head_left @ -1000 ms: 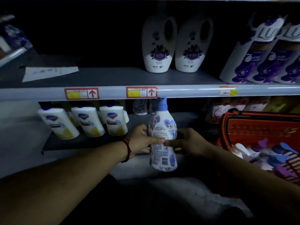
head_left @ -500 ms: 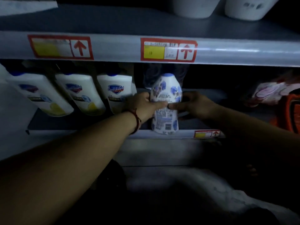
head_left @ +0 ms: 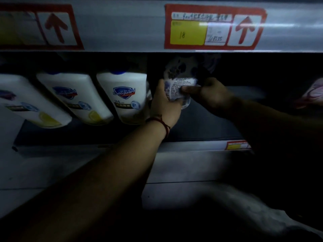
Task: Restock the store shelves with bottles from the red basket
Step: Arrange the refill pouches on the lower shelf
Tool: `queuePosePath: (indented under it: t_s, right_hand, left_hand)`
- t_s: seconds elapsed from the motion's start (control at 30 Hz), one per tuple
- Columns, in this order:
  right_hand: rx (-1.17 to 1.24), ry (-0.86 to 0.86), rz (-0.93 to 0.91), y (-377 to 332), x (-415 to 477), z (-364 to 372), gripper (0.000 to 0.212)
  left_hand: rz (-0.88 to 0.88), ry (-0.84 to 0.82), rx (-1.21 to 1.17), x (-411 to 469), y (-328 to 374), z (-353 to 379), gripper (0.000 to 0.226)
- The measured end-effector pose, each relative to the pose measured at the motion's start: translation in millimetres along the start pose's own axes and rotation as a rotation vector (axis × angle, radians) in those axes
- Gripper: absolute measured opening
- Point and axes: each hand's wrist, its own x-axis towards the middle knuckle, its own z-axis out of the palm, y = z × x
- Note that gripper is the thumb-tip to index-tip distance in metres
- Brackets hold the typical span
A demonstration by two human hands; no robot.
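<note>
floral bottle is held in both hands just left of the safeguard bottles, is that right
Not quite: the head view shows the floral bottle just right of the Safeguard bottles, not left. It is indeed held in both hands, the left hand and the right hand.

The upper shelf rail (head_left: 122, 32) hangs low over the opening. On the lower shelf (head_left: 209, 126), three white bottles (head_left: 125, 98) crowd the left side, the nearest just beside the left hand (head_left: 164, 105). Right of the right hand (head_left: 213, 95), open shelf runs to a pink pack (head_left: 312, 95). The back is too dark to judge.
</note>
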Motion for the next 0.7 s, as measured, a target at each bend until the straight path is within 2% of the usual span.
queuePosePath:
  t_s: [0.1,0.2,0.3,0.37,0.43,0.5,0.53,0.57,0.63,0.7]
  right_hand:
    - [-0.22,0.155,0.075,22.8,7.9,16.1,0.042]
    - [-0.357,0.236,0.082,33.5,9.8,31.3,0.039]
    - [-0.254,0.181,0.075,32.9,9.5,33.9,0.039]
    - [-0.238,0.08,0.048,29.5,5.6,28.1,0.053]
    - [-0.353,-0.009,0.036,29.3,4.9,20.1,0.062]
    - [-0.545,-0.092,0.049,22.6,-6.6,10.6,0.057]
    - [-0.641,-0.095,0.041,19.9,-13.0,4.0,0.059]
    - [-0.708,-0.085,0.032,15.3,-21.7,-2.9,0.063]
    - [-0.771,-0.073,-0.025,3.9,-42.7,-17.7,0.072]
    - [-0.858,-0.105,-0.091,-13.8,-70.4,-36.0,0.078]
  left_hand:
    - [-0.113,0.033,0.088,10.4,-11.4,3.9,0.054]
    - [-0.164,-0.005,0.055,12.0,-20.5,8.0,0.054]
    - [-0.119,-0.085,0.04,19.2,-32.1,2.0,0.071]
    - [-0.138,-0.129,0.099,28.9,-42.1,-5.9,0.075]
    - [-0.206,-0.113,0.198,22.3,-27.6,-16.8,0.061]
    - [-0.237,-0.101,0.334,6.5,-5.5,-24.6,0.017]
    - [-0.226,-0.136,0.411,-2.9,4.5,-26.5,0.005]
    - [-0.195,-0.191,0.497,-10.9,10.9,-27.3,0.007]
    - [-0.12,-0.276,0.668,-29.0,24.4,-27.8,0.041]
    - [-0.05,-0.315,0.749,-48.2,44.5,-24.9,0.06]
